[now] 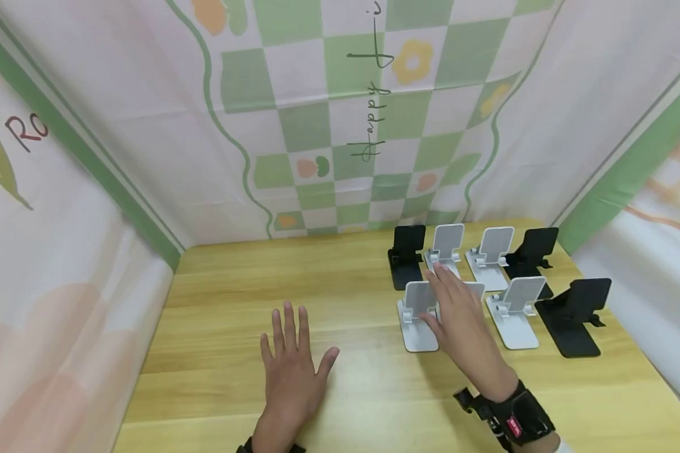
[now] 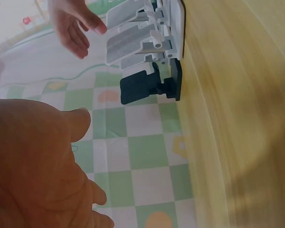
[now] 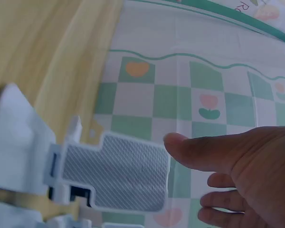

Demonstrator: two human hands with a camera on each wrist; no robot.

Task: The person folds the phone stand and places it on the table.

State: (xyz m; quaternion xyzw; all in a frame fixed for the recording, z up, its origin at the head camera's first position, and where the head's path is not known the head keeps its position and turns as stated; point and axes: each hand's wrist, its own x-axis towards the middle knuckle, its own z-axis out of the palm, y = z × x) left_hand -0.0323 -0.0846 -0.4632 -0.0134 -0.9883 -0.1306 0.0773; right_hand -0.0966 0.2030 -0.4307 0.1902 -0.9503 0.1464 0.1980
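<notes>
Folding phone stands stand in two rows at the right of the table. My right hand [image 1: 466, 324] is over the front row, fingers extended and nothing held. It partly hides a white phone stand [image 1: 476, 289]; left of its thumb is another white stand [image 1: 420, 333]. In the right wrist view the thumb tip lies right at the edge of a white stand's grey ridged plate [image 3: 128, 173]. Farther right in that row are a white stand [image 1: 515, 327] and a black stand [image 1: 569, 321]. My left hand [image 1: 291, 380], fingers spread, is over the table left of the stands, holding nothing.
The back row has a black stand [image 1: 408, 251], two white stands, one of them at the right [image 1: 495, 245], and another black stand [image 1: 538, 245]. Behind the wooden table [image 1: 221, 283] hangs a green-and-white checked cloth [image 1: 306, 126]; more cloth hangs at both sides.
</notes>
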